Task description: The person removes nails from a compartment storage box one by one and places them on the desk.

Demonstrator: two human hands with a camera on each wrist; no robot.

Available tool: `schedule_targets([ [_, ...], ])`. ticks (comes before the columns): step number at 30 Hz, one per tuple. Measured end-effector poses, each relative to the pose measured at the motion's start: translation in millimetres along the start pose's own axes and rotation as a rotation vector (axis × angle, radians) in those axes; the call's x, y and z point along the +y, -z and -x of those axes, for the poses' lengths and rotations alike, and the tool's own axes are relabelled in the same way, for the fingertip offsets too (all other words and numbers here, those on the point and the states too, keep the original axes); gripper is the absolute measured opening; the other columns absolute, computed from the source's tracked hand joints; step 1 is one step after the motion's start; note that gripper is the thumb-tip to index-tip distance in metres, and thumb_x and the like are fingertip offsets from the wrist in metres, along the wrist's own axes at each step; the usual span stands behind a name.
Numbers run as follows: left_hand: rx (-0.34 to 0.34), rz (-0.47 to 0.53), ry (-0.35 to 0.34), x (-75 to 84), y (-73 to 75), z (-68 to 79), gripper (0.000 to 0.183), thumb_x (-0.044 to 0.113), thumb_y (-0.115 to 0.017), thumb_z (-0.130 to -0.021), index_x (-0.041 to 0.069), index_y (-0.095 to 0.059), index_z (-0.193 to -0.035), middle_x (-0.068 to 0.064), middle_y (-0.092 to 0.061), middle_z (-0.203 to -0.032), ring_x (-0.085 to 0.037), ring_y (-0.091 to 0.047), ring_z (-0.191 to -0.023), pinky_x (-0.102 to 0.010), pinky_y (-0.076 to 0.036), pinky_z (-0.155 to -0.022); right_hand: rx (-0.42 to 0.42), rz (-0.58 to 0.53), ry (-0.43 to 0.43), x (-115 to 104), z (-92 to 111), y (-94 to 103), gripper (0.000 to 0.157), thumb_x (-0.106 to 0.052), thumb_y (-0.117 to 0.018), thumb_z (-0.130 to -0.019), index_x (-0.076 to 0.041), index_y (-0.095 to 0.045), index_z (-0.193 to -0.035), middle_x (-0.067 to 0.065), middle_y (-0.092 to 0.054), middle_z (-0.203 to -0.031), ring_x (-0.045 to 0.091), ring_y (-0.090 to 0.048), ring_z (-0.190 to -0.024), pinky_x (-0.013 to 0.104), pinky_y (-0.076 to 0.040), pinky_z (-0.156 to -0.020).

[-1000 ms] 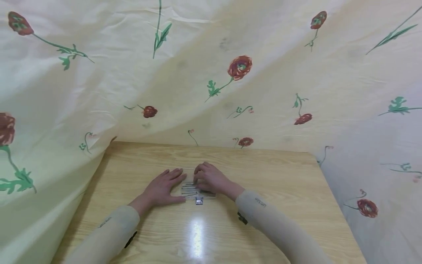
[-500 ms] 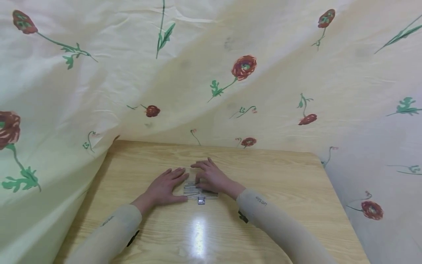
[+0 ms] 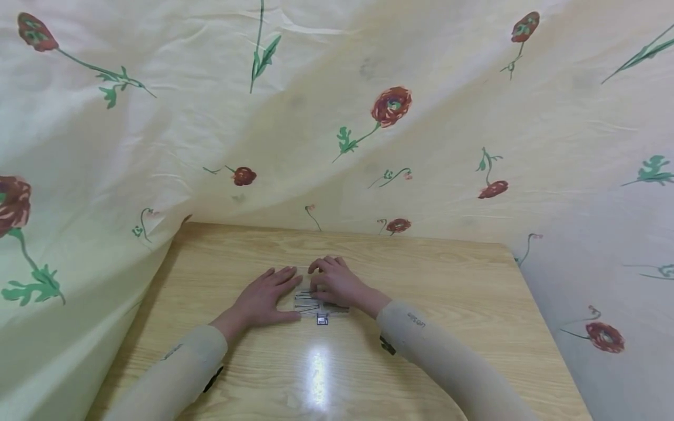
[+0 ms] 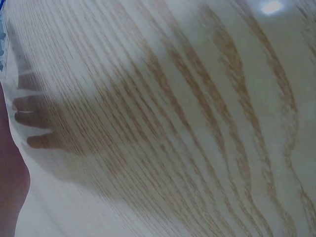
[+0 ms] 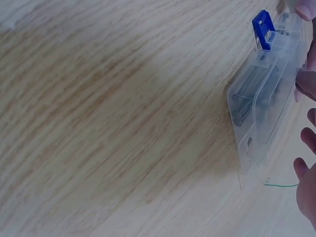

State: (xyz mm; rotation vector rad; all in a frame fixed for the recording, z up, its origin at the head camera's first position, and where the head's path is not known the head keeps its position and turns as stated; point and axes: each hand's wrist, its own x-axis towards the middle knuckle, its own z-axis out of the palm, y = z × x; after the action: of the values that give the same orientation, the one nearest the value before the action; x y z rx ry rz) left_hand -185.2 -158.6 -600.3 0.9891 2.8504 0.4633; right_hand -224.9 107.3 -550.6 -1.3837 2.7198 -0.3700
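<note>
A small clear plastic box (image 3: pixel 307 313) lies on the table between my two hands, with several long thin metal pins like nails or screws (image 3: pixel 306 306) inside. Its blue latch (image 5: pixel 263 28) sticks outward on the near side in the right wrist view. My left hand (image 3: pixel 267 298) lies with fingers spread, its fingertips and thumb along the box's left side. Over the right part of the box, my right hand (image 3: pixel 339 285) bends its fingers downward, thumb close above the pins. I cannot tell whether those fingertips pinch anything. The left wrist view shows mostly table and the hand's shadow.
The wood-grain table (image 3: pixel 432 327) runs back to a pale flowered cloth (image 3: pixel 295 128) that hangs behind it and on both sides. A bright light reflection (image 3: pixel 318 377) shows on the tabletop in front of the box.
The right hand's forefinger reached out leftward half a second ago and is now drawn back and bent over the box. The left hand stays put beside it; the head view has shifted slightly.
</note>
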Motion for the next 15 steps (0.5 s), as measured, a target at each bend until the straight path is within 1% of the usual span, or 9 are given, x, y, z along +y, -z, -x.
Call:
schedule_targets([
  [3, 0.005, 0.008, 0.002, 0.2, -0.6, 0.5, 0.096, 0.081, -0.057, -0.093, 0.021, -0.042, -0.166, -0.004, -0.032, -0.175, -0.024, -0.029, -0.162, -0.048, -0.020, -0.133, -0.002, -0.006, -0.013, 0.8, -0.4, -0.8, 0.010, -0.032, -0.082, -0.096, -0.023, -0.082, -0.099, 0.003, -0.065, -0.131, 0.026, -0.058, -0.116, 0.047, -0.047, -0.100],
  [8, 0.004, 0.012, 0.007, 1.2, -1.2, 0.9, 0.096, 0.081, -0.056, -0.093, 0.021, -0.041, -0.167, -0.004, -0.031, -0.175, -0.024, -0.028, -0.162, -0.049, -0.019, -0.133, 0.014, -0.004, -0.008, 3.0, 0.1, -1.7, 0.012, -0.034, -0.082, -0.095, -0.024, -0.081, -0.102, 0.000, -0.066, -0.118, 0.020, -0.059, -0.108, 0.040, -0.047, -0.092],
  [12, 0.010, 0.007, 0.003, 2.0, -1.0, 1.1, 0.097, 0.081, -0.057, -0.093, 0.020, -0.041, -0.167, -0.006, -0.032, -0.174, -0.025, -0.029, -0.161, -0.050, -0.020, -0.133, 0.018, 0.004, 0.000, 2.9, 0.4, -0.7, 0.014, -0.034, -0.083, -0.095, -0.024, -0.081, -0.105, -0.003, -0.065, -0.103, 0.016, -0.058, -0.095, 0.035, -0.046, -0.084],
  [15, 0.015, 0.008, 0.001, 2.0, -1.1, 1.3, 0.097, 0.080, -0.058, -0.093, 0.018, -0.042, -0.166, -0.007, -0.033, -0.174, -0.026, -0.030, -0.161, -0.050, -0.021, -0.133, 0.010, -0.002, 0.005, 3.0, 0.3, -1.1, 0.015, -0.032, -0.082, -0.096, -0.022, -0.082, -0.107, -0.004, -0.064, -0.094, 0.013, -0.055, -0.085, 0.033, -0.046, -0.078],
])
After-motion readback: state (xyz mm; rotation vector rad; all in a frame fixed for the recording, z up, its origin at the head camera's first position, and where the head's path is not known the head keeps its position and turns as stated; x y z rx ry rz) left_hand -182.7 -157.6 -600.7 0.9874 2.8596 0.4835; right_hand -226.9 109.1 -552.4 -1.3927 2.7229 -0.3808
